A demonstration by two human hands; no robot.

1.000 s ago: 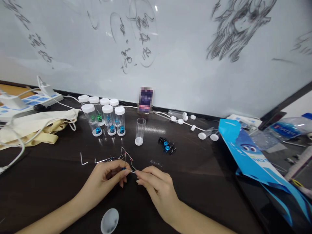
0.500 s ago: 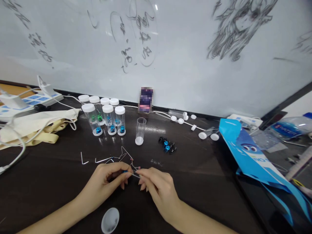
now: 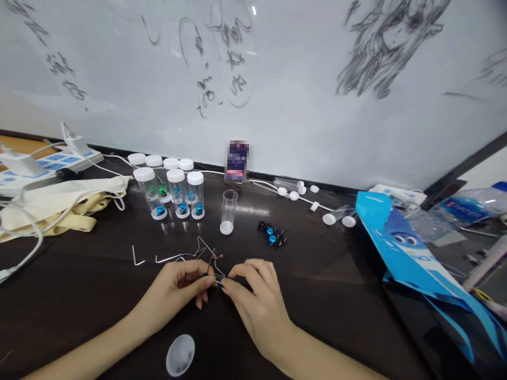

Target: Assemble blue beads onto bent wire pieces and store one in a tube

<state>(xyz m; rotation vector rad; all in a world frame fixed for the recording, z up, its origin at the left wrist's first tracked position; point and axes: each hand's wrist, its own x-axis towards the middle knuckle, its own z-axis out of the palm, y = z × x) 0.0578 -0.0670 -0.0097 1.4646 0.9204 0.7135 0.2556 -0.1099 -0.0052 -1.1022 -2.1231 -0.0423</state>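
My left hand (image 3: 186, 285) is closed in a pinch on a small blue-and-black screw (image 3: 206, 274), its thin dark shaft pointing up. Fingertips cover most of it. A thin silver hex key (image 3: 218, 281) runs from these fingertips toward my right hand (image 3: 253, 301). That hand's thumb tip is at the key's end, while its index finger is lifted apart from the thumb. Just beyond my fingers lies a tangle of bent wires (image 3: 200, 248) with small reddish bits. Farther off stands an uncapped clear tube (image 3: 229, 211). A pile of black and blue screws (image 3: 272, 235) lies to its right.
Several white-capped tubes (image 3: 176, 190) with blue or green parts stand back left. An L-shaped key (image 3: 137, 257) lies before them. A translucent cup (image 3: 180, 354) sits near me. White caps (image 3: 293, 196), a phone (image 3: 237, 161) and a blue bag (image 3: 396, 248) are farther off.
My right index finger has lifted away from the thumb, and the hand has opened slightly. The dark shaft now shows upright above my left fingertips, which have hardly moved.
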